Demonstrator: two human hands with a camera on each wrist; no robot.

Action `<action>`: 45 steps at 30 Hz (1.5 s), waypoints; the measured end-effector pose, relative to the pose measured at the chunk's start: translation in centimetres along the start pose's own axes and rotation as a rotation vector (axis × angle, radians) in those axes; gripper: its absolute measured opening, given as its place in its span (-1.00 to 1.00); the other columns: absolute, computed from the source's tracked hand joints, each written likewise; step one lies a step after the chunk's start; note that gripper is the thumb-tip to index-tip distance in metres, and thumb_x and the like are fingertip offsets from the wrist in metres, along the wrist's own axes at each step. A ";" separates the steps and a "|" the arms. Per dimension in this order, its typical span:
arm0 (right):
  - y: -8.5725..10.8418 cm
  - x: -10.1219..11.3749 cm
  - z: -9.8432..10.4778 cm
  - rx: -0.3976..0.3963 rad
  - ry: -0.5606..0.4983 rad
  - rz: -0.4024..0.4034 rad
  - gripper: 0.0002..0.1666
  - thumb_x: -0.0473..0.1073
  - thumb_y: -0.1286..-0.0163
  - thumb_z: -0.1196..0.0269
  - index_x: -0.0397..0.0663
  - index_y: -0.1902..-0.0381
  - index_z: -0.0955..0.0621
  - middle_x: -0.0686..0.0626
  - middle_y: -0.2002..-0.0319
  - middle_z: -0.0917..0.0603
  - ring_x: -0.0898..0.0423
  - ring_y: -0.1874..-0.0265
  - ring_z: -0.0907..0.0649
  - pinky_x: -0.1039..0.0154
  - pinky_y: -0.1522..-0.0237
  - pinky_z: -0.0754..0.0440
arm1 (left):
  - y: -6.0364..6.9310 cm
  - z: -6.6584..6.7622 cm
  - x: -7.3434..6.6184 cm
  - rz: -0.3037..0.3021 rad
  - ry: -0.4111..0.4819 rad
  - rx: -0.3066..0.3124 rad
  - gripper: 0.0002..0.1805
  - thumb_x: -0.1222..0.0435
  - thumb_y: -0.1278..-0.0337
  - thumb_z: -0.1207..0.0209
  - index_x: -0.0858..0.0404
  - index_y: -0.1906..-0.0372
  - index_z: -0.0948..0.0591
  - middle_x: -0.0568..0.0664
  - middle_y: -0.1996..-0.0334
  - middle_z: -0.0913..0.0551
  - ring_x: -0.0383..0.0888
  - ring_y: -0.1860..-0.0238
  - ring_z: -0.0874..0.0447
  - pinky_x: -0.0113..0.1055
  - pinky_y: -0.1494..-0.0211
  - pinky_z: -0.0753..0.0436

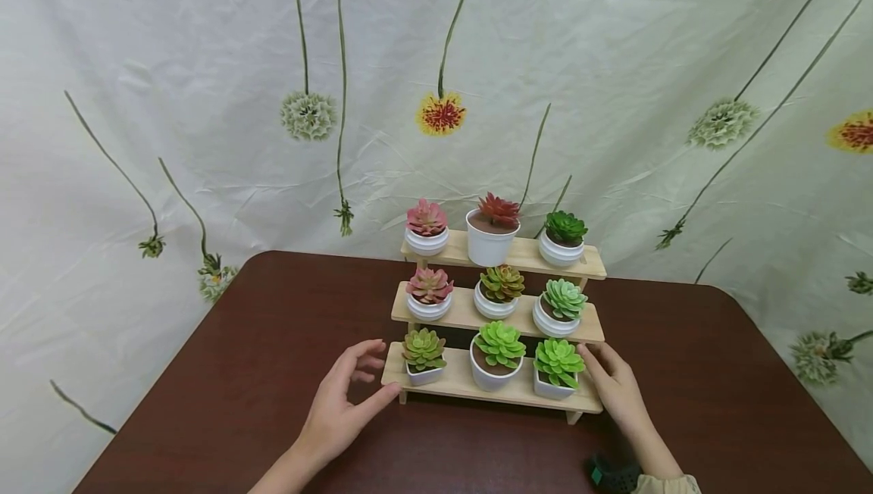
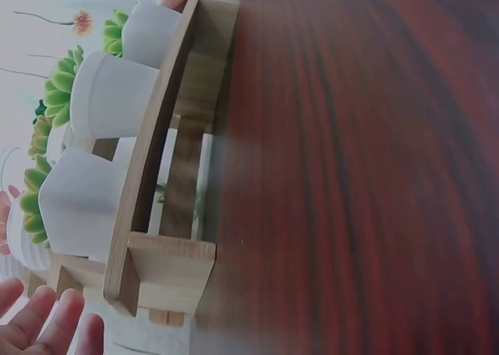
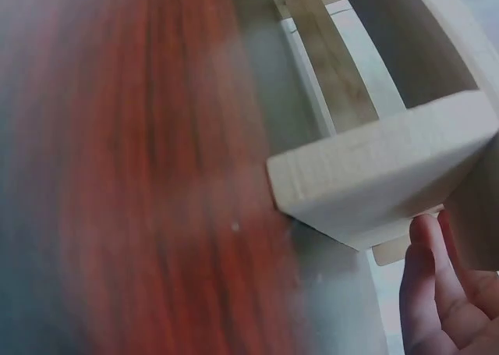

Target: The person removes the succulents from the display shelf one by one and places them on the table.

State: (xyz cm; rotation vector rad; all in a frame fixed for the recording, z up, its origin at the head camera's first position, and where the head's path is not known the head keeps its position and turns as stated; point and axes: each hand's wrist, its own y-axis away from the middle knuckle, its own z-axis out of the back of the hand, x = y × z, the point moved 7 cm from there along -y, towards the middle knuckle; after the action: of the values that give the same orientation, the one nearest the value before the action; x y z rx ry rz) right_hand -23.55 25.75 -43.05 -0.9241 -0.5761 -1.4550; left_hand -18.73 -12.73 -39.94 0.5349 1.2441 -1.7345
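A three-tier light wooden plant stand (image 1: 453,379) stands on the table, holding three rows of small potted artificial succulents. My right hand (image 1: 617,388) grips the right end of its bottom shelf. In the right wrist view, the fingers (image 3: 435,281) reach under the shelf's overhang, and the thumb is hidden there. My left hand (image 1: 341,403) is at the left end, fingers loosely spread, thumb tip by the shelf's front corner; whether it touches is unclear. The left wrist view shows its fingers (image 2: 58,324) apart from the wood. Nearest this hand is an olive-green succulent (image 1: 424,350) in a white pot.
A dark reddish-brown table (image 1: 307,327) carries the stand, near its back edge. Behind it hangs a pale cloth (image 1: 204,85) printed with flowers and stems. Near the right wrist is a small black device (image 1: 614,475) with a green spot.
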 end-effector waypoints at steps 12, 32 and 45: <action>0.3 -0.8 -0.3 -0.051 -0.078 0.013 -0.73 -0.27 -0.30 -0.19 -0.28 0.07 -0.57 -0.09 0.19 -0.60 0.34 0.29 -0.49 0.45 0.25 -0.43 | -0.4 -0.9 -1.1 0.039 0.012 0.013 -0.40 0.33 0.12 -0.41 0.23 -0.12 -0.47 0.05 -0.01 -0.56 -0.08 0.14 -0.58 -0.24 0.17 -0.59; 0.5 -1.8 -0.9 0.012 -0.078 -0.175 -0.63 -0.25 -0.25 -0.14 -0.31 0.01 -0.54 -0.17 0.19 -0.62 0.16 0.34 -0.50 0.35 0.35 -0.43 | -1.0 -2.6 0.4 0.015 -0.014 -0.034 -0.39 0.18 0.22 -0.48 0.04 -0.06 -0.51 -0.24 0.25 -0.58 -0.29 0.23 -0.60 -0.20 0.06 -0.48; 0.4 -2.6 -1.5 0.009 -0.218 -0.220 -0.73 -0.30 -0.25 -0.15 -0.35 0.11 -0.50 0.06 0.53 -0.61 0.23 0.67 -0.49 0.36 0.57 -0.43 | -1.2 -3.3 0.9 0.074 -0.038 -0.064 -0.37 0.12 0.31 -0.50 -0.01 -0.03 -0.53 -0.37 0.30 -0.60 -0.31 0.22 -0.57 -0.18 0.10 -0.44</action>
State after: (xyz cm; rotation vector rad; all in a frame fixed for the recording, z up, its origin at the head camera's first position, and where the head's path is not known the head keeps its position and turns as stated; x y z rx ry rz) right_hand -23.65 25.98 -46.02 -1.0456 -0.8670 -1.5555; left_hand -20.73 -10.06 -41.31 0.5018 1.2340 -1.6308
